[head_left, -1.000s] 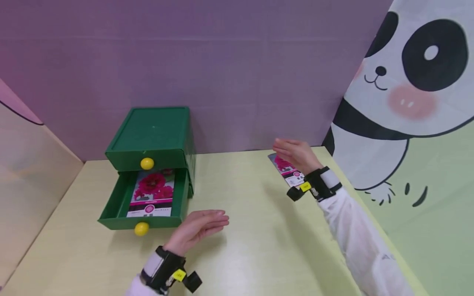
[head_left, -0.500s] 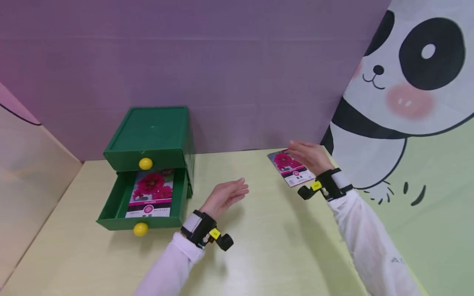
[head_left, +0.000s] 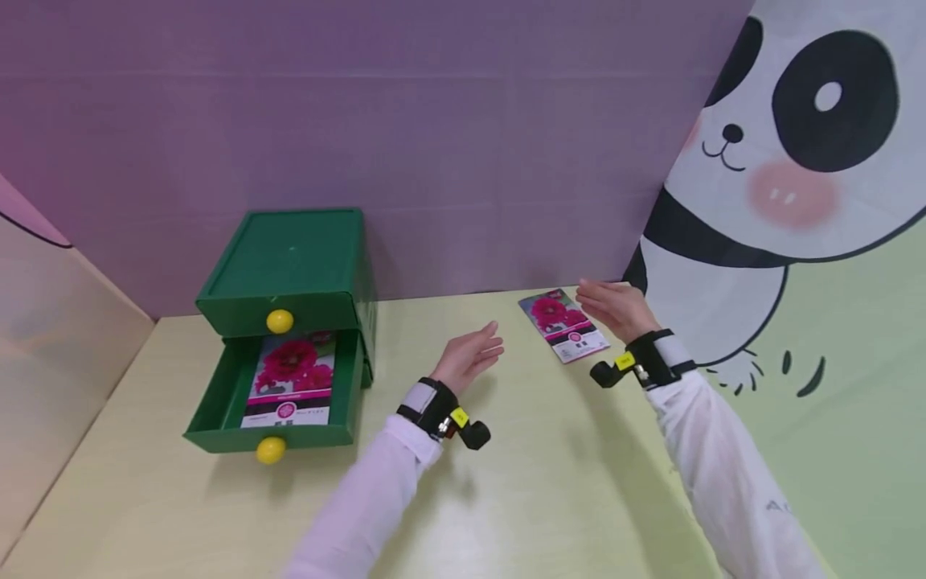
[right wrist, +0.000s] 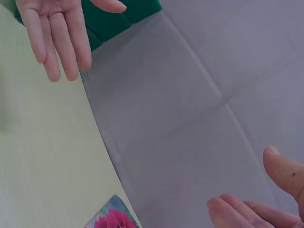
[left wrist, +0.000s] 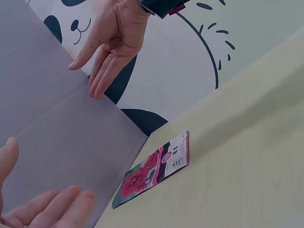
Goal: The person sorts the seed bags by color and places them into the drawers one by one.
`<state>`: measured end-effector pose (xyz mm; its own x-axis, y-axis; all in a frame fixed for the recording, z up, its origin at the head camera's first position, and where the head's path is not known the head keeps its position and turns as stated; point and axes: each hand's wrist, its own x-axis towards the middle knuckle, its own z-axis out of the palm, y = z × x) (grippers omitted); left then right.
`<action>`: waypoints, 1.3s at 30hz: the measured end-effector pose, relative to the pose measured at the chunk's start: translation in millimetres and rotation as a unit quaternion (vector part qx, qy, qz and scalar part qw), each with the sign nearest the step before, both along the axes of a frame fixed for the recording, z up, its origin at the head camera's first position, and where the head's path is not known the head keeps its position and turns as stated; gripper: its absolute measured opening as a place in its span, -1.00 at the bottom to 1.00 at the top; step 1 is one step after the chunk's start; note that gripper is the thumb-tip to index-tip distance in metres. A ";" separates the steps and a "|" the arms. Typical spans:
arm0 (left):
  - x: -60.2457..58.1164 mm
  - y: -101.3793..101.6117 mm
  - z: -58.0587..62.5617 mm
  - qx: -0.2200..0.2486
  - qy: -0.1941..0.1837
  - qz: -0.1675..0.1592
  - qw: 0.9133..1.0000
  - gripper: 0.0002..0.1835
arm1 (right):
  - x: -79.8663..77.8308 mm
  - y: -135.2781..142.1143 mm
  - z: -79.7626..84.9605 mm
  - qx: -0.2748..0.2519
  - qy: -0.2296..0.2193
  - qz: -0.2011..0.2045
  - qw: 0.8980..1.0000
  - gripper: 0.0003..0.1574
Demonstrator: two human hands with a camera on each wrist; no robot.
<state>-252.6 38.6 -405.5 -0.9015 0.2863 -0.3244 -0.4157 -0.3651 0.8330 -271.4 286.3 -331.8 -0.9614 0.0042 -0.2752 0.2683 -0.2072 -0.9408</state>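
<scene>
A flat packet printed with pink flowers (head_left: 564, 325) lies on the table at the back right; the left wrist view shows the same flower packet (left wrist: 154, 168) lying flat. My right hand (head_left: 619, 310) hovers just to its right, fingers straight and holding nothing. On the packet's left, my left hand (head_left: 469, 358) is held above the table with its fingers extended, also holding nothing. A second flower packet (head_left: 291, 378) lies in the pulled-out lower drawer (head_left: 217, 402) of a green drawer box (head_left: 289, 253), left of both hands.
Yellow round knobs (head_left: 280, 322) stick out from the drawer fronts. The upper drawer is closed. A purple cloth wall (head_left: 434, 161) stands behind the pale table (head_left: 506, 515), and a panda-printed panel (head_left: 723, 305) borders its right side.
My left hand has moved right and away from me, from beside the open drawer toward the packet on the table. My right hand has shifted right, uncovering that packet.
</scene>
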 end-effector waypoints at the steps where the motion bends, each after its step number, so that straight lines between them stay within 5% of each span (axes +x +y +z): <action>1: -2.4 3.5 -0.7 -0.005 -0.002 0.002 1.000 -0.36 | -0.8 1.0 -0.7 0.002 0.000 -0.001 1.000 -0.39; 4: -8.6 13.2 -3.9 -0.012 -0.005 0.004 1.000 -0.35 | -2.6 4.7 -3.8 0.014 -0.002 -0.005 1.000 -0.18; 14: -22.7 44.6 -17.9 -0.002 -0.017 0.015 1.000 -0.34 | -8.1 25.6 -26.5 -0.006 -0.037 -0.041 0.998 -0.16; 22: -22.6 60.0 -25.4 -0.056 0.003 -0.007 0.998 -0.25 | -15.6 28.6 -49.6 0.112 -0.053 -0.050 0.991 -0.10; 29: -25.9 68.2 -28.9 -0.060 0.004 -0.042 0.997 -0.23 | -12.1 33.3 -65.0 0.128 -0.054 -0.054 0.989 -0.12; 31: -35.6 75.8 -41.3 -0.057 -0.002 -0.035 0.998 -0.22 | -12.7 34.2 -68.7 0.130 -0.053 -0.059 0.988 -0.14; 36: -95.5 101.7 -138.9 -0.026 -0.002 -0.037 0.999 0.03 | -18.5 35.8 -79.1 0.135 -0.068 -0.076 0.986 -0.14; 38: -108.6 106.9 -163.9 -0.006 -0.008 -0.044 0.999 0.08 | -20.9 37.1 -83.6 0.130 -0.073 -0.084 0.985 -0.13; 39: -104.9 107.9 -160.3 -0.002 -0.015 -0.041 0.999 0.06 | -21.8 38.0 -85.9 0.131 -0.076 -0.088 0.985 -0.14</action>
<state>-357.5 146.5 -565.8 -0.8649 0.3577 -0.3520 -0.4688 -0.3255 0.8211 -293.3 324.3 -417.6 -0.8875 0.2563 -0.3830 0.3916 -0.0191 -0.9200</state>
